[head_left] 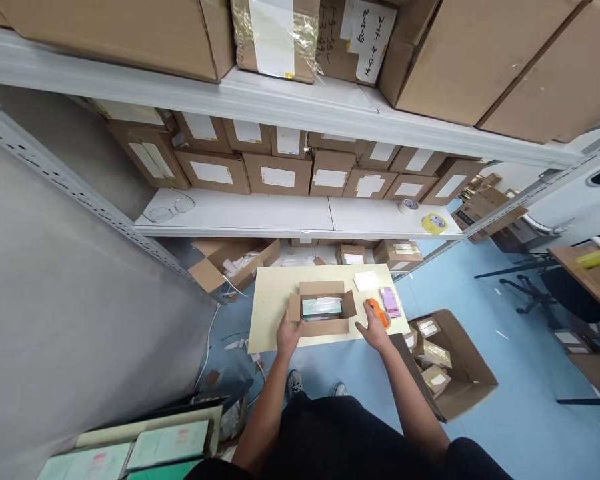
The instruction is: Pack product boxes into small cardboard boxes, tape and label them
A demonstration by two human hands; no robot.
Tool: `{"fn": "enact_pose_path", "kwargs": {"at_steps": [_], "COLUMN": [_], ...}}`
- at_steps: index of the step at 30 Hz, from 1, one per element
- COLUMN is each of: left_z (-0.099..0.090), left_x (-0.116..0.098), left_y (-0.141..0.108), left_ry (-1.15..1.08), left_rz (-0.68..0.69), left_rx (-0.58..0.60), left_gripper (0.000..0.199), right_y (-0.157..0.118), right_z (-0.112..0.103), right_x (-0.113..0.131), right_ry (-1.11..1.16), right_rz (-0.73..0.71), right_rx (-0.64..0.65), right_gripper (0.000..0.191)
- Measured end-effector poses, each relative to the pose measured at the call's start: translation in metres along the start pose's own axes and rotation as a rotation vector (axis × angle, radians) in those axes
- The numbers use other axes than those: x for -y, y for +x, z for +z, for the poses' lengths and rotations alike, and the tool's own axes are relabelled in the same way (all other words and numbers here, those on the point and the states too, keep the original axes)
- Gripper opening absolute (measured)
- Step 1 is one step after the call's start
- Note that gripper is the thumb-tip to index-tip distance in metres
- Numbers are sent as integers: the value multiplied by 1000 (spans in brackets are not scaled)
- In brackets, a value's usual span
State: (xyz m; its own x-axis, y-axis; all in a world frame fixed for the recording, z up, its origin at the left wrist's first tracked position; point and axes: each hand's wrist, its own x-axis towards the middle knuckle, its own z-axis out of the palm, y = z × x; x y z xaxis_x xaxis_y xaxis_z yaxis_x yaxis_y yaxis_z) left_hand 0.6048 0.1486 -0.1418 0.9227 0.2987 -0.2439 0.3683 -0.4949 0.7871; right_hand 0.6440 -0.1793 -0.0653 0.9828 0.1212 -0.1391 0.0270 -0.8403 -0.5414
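Observation:
An open cardboard box (323, 327) with its flaps folded out stands on a pale yellow table (273, 283). Inside it lies a green-and-white packet (313, 307) with clear plastic on top. My left hand (287, 333) grips the box at its near left corner, thumb on the flap side. To the right of the box, my right hand (373, 330) is open, thumb spread away from the fingers. Its fingertips are beside an orange tape dispenser (380, 313), perhaps touching it. A purple item (390, 301), partly pixelated, and white paper slips (365, 281) lie near the dispenser.
Shelves with labelled cartons (279, 175) rise behind the table. Tape rolls (434, 223) and glasses (165, 212) sit on the middle shelf (260, 212). A large carton (473, 380) holding packed boxes stands at right; green boxes (170, 443) lie lower left. Cables (209, 343) run along the floor.

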Motion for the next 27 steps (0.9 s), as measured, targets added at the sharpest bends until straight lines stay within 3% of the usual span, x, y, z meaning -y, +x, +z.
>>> {"fn": "enact_pose_path", "kwargs": {"at_steps": [4, 6, 8, 11, 14, 18, 20, 23, 27], "left_z": [2, 5, 7, 7, 0, -16, -23, -28, -21], "left_x": [-11, -13, -14, -13, -14, -16, -22, -36, -56], "left_y": [-6, -10, -14, -16, -14, -2, 9, 24, 37], "left_ry": [227, 349, 428, 472, 498, 479, 445, 434, 505], "left_rz": [241, 240, 225, 251, 265, 256, 239, 202, 152], "left_rx": [281, 363, 359, 341, 383, 527, 596, 539, 277], "left_gripper": [96, 107, 107, 99, 92, 77, 65, 56, 57], "right_y": [13, 19, 22, 20, 15, 13, 16, 26, 39], "right_z": [12, 23, 38, 61, 76, 71, 62, 53, 60], "right_x": [-14, -14, -9, 4, 14, 18, 17, 16, 19], "right_ry": [73, 174, 296, 371, 260, 188, 228, 277, 178], "right_rz": [125, 201, 243, 161, 32, -30, -10, 96, 249], "right_rx": [-51, -83, -93, 23, 190, 295, 271, 143, -34], "right_gripper": [82, 85, 86, 82, 84, 101, 96, 71, 59]}}
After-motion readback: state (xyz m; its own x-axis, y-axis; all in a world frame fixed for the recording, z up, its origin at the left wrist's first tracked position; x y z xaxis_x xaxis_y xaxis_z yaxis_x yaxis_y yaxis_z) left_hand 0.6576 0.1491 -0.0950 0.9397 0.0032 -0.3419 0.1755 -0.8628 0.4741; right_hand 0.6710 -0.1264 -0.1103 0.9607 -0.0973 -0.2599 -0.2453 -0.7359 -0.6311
